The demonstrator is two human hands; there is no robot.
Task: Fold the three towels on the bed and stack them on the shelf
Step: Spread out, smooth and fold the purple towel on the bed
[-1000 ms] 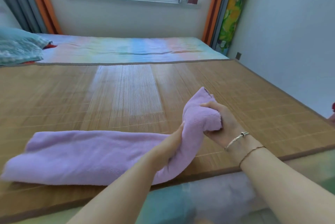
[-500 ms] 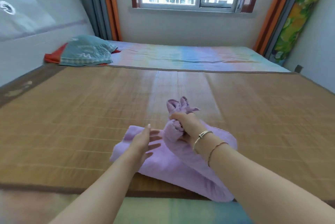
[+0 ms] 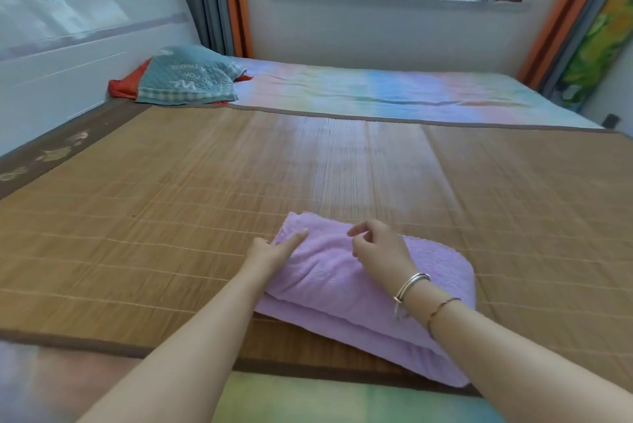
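Note:
A lilac towel (image 3: 329, 289) lies folded over in layers on the bamboo mat (image 3: 171, 217) near the bed's front edge. My left hand (image 3: 274, 249) rests flat against the towel's far left corner, fingers stretched out on the fabric. My right hand (image 3: 376, 248) hovers just over the top layer with loosely curled fingers and holds nothing. No other towel and no shelf are in view.
A teal pillow (image 3: 186, 78) on red cloth sits at the far left by the headboard wall. A pastel striped sheet (image 3: 394, 94) covers the far part of the bed below the window. Curtains hang at both sides.
My right hand brought the towel's bunched end over onto the rest and let it go. The towel now lies doubled and flat, and my left hand has slid to its far corner.

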